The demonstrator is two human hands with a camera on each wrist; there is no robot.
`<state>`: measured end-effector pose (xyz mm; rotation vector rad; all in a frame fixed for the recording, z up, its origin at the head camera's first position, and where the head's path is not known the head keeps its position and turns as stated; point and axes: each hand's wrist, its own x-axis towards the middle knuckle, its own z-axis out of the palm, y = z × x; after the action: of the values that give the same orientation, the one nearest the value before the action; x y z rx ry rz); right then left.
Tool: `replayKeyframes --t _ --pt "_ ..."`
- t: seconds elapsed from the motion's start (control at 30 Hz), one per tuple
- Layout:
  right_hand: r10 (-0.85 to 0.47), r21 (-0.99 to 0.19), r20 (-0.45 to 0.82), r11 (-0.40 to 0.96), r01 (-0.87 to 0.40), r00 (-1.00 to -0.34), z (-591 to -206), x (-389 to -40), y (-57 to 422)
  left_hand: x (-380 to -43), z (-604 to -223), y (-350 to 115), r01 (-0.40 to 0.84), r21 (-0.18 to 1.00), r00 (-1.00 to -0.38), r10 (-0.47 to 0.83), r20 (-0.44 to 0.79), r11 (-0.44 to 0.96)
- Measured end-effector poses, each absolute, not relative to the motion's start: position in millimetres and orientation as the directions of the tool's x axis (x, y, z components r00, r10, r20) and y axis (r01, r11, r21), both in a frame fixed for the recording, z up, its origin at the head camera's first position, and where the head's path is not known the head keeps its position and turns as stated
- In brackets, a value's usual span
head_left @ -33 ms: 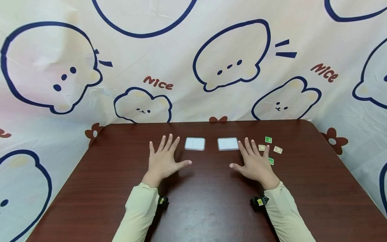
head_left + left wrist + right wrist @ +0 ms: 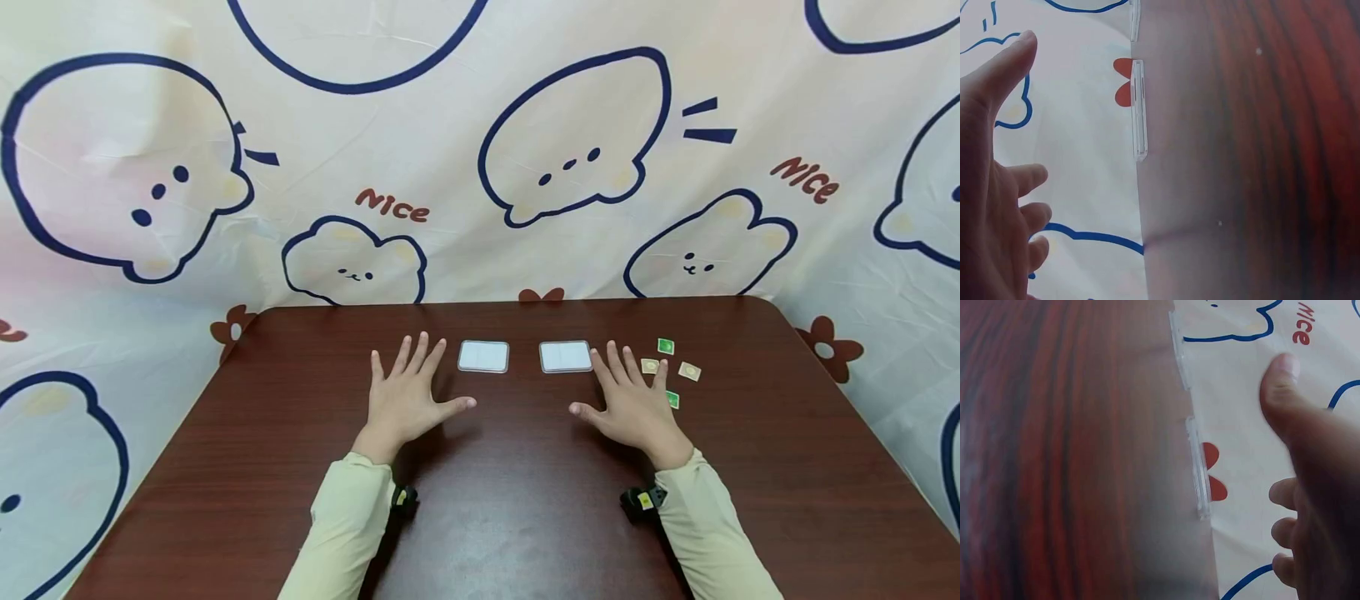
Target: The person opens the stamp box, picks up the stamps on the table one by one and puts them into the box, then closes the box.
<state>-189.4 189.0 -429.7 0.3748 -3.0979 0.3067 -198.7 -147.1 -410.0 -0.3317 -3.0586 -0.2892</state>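
Fingers spread and palm down, the left hand [image 2: 405,400] hovers over the table, left of a flat clear-and-white rectangular case [image 2: 483,357]. The right hand [image 2: 633,408] is spread the same way, its index fingertip close beside a second such case [image 2: 566,357] in the head view. Neither hand holds anything. Around the right hand's little finger lie small square pieces: a green one [image 2: 666,346], a cream one [image 2: 690,372], another cream one [image 2: 649,366] and another green one [image 2: 672,400], the last two partly covered by that hand. Both wrist views show the cases edge-on, as thin transparent slabs.
A dark brown wooden table [image 2: 495,533] spans the work area, its far edge against a white cloth backdrop [image 2: 450,150] printed with cartoon outlines. Black wrist cameras sit at the left sleeve [image 2: 337,525] and the right sleeve [image 2: 712,525].
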Motion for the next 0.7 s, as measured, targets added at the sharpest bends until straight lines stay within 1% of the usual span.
replayKeyframes --t 0.23,0.47,0.7 --pt "-0.222 -0.218 0.015 0.951 -0.22 -0.975 -429.3 -191.5 192.7 -202.7 -408.8 -145.7 0.217 0.172 -0.976 0.215 0.035 0.961" --pt "-0.22 -0.23 0.039 0.947 -0.223 -0.975 -425.6 -194.4 194.7 -208.2 -395.9 -138.0 0.239 0.164 -0.971 0.233 0.058 0.957" --pt "-0.263 -0.241 0.063 0.932 -0.271 -0.963 -421.6 -194.6 192.8 -210.5 -391.1 -127.7 0.257 0.159 -0.965 0.247 0.082 0.953"
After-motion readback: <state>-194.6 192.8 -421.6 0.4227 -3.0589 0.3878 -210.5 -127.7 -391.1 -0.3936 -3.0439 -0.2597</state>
